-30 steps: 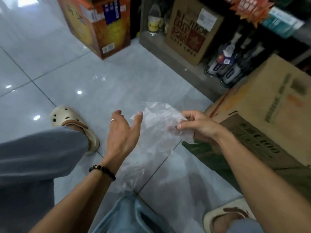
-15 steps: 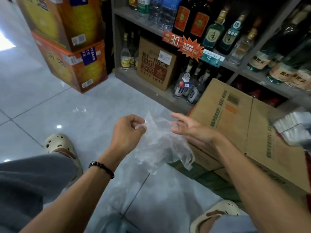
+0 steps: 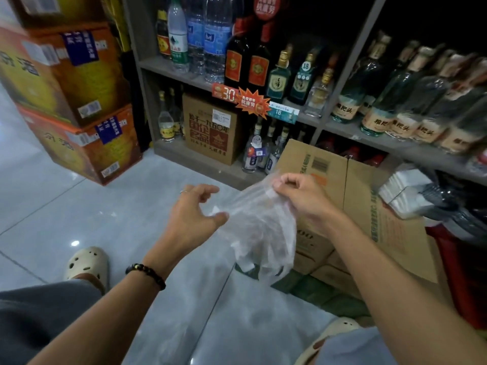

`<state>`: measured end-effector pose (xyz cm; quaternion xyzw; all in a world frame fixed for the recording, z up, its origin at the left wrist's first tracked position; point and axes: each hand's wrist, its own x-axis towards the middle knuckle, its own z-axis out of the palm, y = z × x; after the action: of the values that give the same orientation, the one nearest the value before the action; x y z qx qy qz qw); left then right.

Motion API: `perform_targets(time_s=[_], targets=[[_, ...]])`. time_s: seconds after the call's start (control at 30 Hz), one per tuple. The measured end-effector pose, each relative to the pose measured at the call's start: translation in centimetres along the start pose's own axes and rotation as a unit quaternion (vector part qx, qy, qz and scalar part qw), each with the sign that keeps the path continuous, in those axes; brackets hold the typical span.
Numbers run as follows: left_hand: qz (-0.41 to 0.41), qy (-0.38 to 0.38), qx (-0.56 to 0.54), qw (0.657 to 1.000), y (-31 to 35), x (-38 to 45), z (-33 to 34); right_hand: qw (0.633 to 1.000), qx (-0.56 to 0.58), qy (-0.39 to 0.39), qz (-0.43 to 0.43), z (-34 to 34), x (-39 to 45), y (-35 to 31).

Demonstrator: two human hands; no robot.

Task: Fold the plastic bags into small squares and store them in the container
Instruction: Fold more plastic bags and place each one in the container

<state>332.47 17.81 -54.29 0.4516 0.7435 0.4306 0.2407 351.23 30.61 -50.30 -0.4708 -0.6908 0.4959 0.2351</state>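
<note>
A clear plastic bag [image 3: 259, 233] hangs crumpled in mid-air between both hands, above the tiled floor [image 3: 79, 206]. The right hand [image 3: 303, 198] pinches its top edge between thumb and curled fingers. The left hand [image 3: 192, 219] is half open, fingers loosely curled, thumb tip touching the bag's left edge. A cardboard box [image 3: 369, 206] stands just behind, below shelves of bottles [image 3: 276, 75].

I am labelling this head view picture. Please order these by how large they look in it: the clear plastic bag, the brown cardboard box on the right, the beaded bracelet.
1. Brown cardboard box, largest, though partly covered by the right arm.
2. Clear plastic bag, held nearer the camera, yet plainly smaller.
3. Beaded bracelet, smallest.
</note>
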Motion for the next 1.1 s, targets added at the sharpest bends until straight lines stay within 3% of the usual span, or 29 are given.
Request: perform_targets(time_s=[0.2,0.3,0.43,0.5,0.67,0.77,0.97,1.1], targets=[[0.079,-0.074,0.043,0.993,4.6,1.0,3.2,0.997,-0.009,-0.056,-0.046,-1.8,-1.0,-0.5],[0.102,-0.051,0.08,0.99,6.1,1.6,4.4,0.997,-0.008,-0.029,-0.064,-3.5,-1.3,-0.9],[0.019,-0.081,-0.082,0.993,7.9,3.0,5.1,0.996,-0.02,-0.087,-0.013,-6.4,-1.9,-0.2],[0.008,-0.088,-0.098,0.991,8.5,4.0,5.5,0.994,-0.066,-0.084,0.008,-7.4,-2.4,0.4],[0.038,-0.111,-0.116,0.986,9.8,5.3,8.1,0.996,-0.046,-0.071,0.012,-8.8,-2.4,1.3],[0.081,-0.074,-0.099,0.989,10.6,5.9,9.8,0.998,-0.029,-0.063,0.013,-10.2,-2.0,1.5],[0.083,-0.004,-0.102,0.991,10.8,8.5,11.4,0.992,0.003,-0.087,0.095,-16.1,-1.8,3.6],[0.148,0.047,0.046,0.987,10.2,9.7,12.2,0.994,0.019,0.016,0.11,-17.7,-0.6,3.8]])
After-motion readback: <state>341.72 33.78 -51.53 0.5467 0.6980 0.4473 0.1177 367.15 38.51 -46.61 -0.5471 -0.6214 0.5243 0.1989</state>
